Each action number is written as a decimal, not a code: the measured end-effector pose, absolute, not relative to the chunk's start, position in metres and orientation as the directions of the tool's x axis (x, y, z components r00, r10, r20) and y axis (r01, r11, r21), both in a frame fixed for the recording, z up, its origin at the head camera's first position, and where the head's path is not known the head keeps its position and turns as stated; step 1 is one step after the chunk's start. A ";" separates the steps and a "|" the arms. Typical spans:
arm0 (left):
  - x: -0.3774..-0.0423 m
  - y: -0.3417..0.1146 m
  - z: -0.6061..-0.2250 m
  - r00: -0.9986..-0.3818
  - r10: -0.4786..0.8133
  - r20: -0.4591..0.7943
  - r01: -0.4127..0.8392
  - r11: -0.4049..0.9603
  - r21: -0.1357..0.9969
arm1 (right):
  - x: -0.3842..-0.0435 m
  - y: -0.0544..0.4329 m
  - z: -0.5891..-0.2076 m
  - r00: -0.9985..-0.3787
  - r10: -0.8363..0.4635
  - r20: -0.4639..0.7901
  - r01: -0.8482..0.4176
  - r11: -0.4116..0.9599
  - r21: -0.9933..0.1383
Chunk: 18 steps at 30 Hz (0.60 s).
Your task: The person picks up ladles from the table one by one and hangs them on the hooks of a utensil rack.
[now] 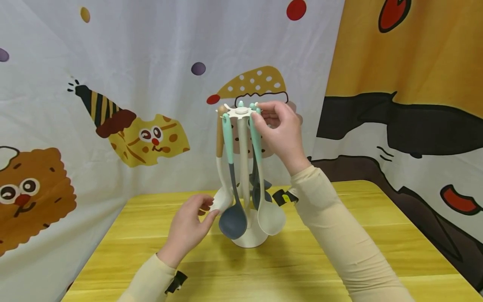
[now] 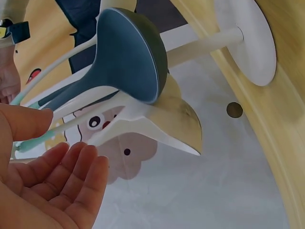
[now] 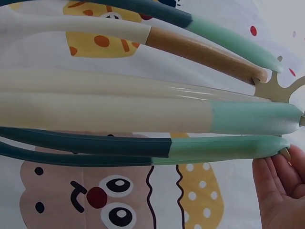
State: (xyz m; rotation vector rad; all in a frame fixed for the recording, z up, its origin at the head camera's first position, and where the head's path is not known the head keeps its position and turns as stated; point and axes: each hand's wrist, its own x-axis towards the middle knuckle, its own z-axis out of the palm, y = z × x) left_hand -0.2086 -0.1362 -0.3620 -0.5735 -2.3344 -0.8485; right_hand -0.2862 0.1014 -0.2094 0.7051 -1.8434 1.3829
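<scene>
A white stand (image 1: 244, 167) carries several hanging kitchen utensils. At its top, my right hand (image 1: 281, 130) pinches the handle end of a dark-blue utensil by a hook; in the right wrist view, the fingertips meet its mint-green handle (image 3: 224, 147). That utensil's head is partly hidden behind the others. My left hand (image 1: 190, 228) is beside the white ladle (image 1: 223, 197) with a wooden handle, its fingers loosely bent and holding nothing in the left wrist view. A dark-blue ladle (image 1: 233, 222) and a cream ladle (image 1: 272, 218), both mint-handled, hang at the front.
The stand's round white base (image 1: 250, 240) rests on a yellow wood-grain table (image 1: 309, 260). Behind it hangs a white cloth (image 1: 158, 75) printed with cartoon food. The table's back edge runs close to the cloth.
</scene>
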 end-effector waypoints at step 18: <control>-0.205 -0.150 -0.360 -0.728 0.199 0.656 0.513 0.793 0.329 | -0.275 0.121 -0.226 -0.666 -0.155 0.729 -0.740 0.262 -0.620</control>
